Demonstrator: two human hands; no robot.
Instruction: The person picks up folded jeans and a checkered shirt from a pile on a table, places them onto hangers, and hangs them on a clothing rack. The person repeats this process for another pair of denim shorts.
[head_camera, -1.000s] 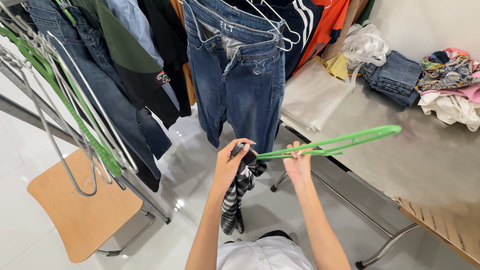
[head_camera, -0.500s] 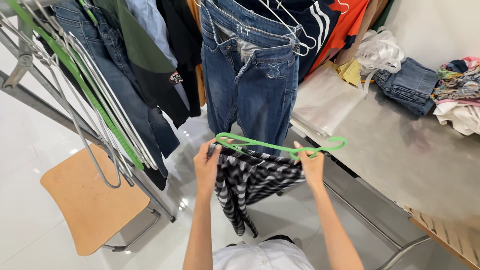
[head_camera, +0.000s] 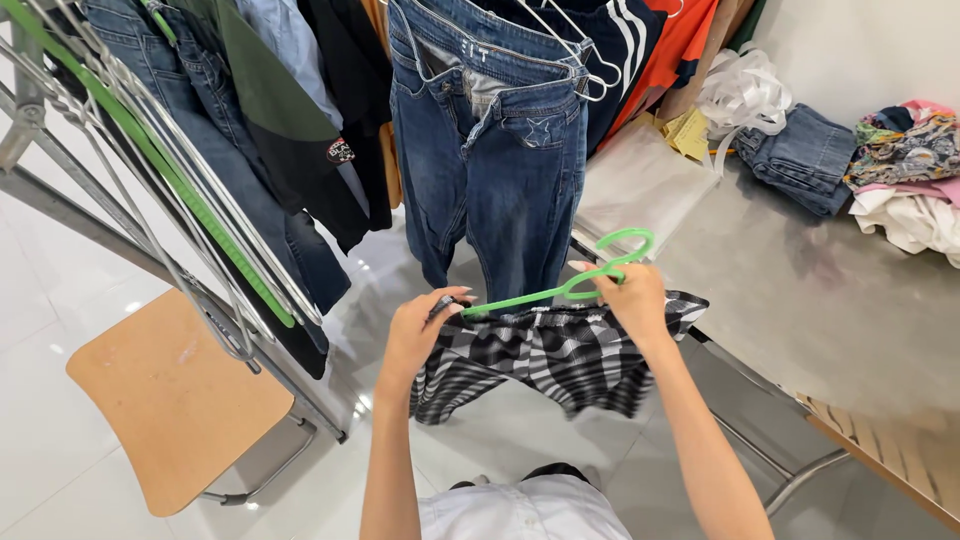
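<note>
Fingers (head_camera: 440, 305) of the left hand (head_camera: 425, 335) are clamped on the near end of a green plastic clothes hanger (head_camera: 560, 288) together with the top edge of a black-and-white checked fabric garment (head_camera: 560, 355). This grip keeps the cloth stretched flat along the hanger bar. At 3 o'clock from it, the right hand (head_camera: 632, 300) is closed around the hanger just below its hook, pinning the garment's other corner, so the piece hangs level between both hands at chest height.

At 9 o'clock stands a tan wooden chair seat (head_camera: 170, 400) under a grey metal clothes rack (head_camera: 60, 200) carrying spare wire hangers. At 12 o'clock, blue denim jeans (head_camera: 490, 170) hang from a rail among dark tops. At 3 o'clock, a grey metal table (head_camera: 830, 310) bears folded blue denim (head_camera: 800, 160) and a heap of mixed coloured clothes (head_camera: 905, 170) at its far edge. Flooring is white glossy tile (head_camera: 40, 330).
</note>
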